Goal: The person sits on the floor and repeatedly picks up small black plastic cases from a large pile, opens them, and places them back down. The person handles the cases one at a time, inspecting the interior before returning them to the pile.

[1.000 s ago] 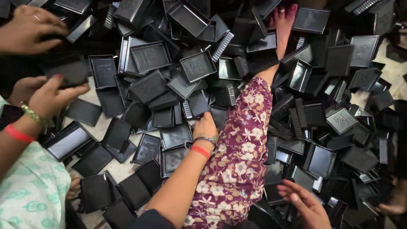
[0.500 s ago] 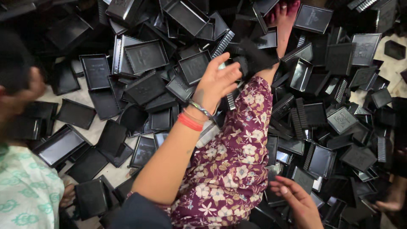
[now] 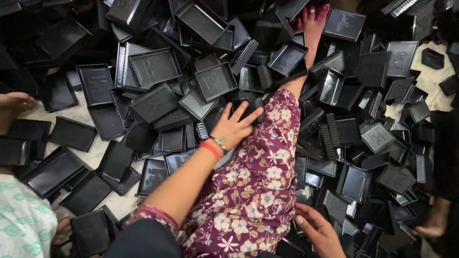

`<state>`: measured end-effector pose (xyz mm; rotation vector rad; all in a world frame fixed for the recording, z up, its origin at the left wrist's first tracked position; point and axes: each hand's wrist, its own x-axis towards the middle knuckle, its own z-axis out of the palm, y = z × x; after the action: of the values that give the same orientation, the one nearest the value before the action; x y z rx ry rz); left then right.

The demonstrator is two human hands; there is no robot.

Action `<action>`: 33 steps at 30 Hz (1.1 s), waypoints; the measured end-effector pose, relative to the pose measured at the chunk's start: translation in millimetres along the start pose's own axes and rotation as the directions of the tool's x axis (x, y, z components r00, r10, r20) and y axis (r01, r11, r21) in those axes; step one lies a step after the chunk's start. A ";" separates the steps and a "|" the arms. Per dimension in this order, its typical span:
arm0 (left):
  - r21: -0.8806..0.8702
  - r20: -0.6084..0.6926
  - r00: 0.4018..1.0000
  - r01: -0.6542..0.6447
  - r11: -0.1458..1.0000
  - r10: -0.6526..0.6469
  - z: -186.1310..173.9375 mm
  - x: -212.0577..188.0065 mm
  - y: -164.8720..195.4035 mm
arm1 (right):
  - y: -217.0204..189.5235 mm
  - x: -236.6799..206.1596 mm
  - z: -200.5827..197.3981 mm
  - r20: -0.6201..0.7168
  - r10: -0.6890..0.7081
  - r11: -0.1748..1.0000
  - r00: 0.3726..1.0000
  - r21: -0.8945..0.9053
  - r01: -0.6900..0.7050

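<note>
black plastic trays [image 3: 154, 67] lie heaped over a pale floor [image 3: 93, 155] all around you. your left hand [image 3: 235, 126] rests palm down, fingers spread and unclenched, on dark trays just beside your floral-trousered leg [image 3: 258, 181], grasping nothing. your right hand [image 3: 319, 230] reaches low into trays by your knee; you cannot tell its grip. another person's hand [image 3: 15, 102] sits at far left.

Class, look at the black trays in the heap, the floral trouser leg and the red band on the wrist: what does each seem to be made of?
Black trays: likely moulded plastic, semi-matt, with thin rims and soft highlights.
Floral trouser leg: woven or knit cloth, matt, printed, creasing softly.
Red band on the left hand's wrist: possibly thread or plastic; too small to tell.
</note>
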<state>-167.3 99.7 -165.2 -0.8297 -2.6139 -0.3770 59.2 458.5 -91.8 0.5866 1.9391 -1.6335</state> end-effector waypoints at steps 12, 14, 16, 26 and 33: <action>-0.114 0.045 0.956 -0.282 0.953 0.289 6.4 -11.2 -21.3 | 11.4 7.9 -0.2 0.021 -0.034 0.999 0.999 0.022 0.034; -0.213 0.099 0.976 -0.171 0.962 0.195 13.1 -15.9 -16.9 | 12.7 7.7 2.4 0.031 -0.012 0.999 0.999 0.042 0.011; -0.226 -0.006 0.997 -0.071 0.971 0.072 18.8 -18.3 -15.6 | 14.0 5.5 4.5 0.050 -0.040 0.999 0.998 0.020 0.039; 0.188 -0.211 0.931 -0.261 0.947 0.298 -46.3 38.9 -49.8 | 2.7 -9.7 6.0 0.023 -0.088 0.996 0.996 -0.010 0.088; 0.001 -0.336 0.936 -0.115 0.993 0.109 -74.1 118.8 -34.6 | -5.5 -11.8 22.2 0.136 -0.131 0.990 0.982 0.070 0.123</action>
<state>-258.3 104.8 -53.3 -0.8343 -2.2408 -0.4671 67.4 435.8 -82.8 0.3668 1.8623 -1.7687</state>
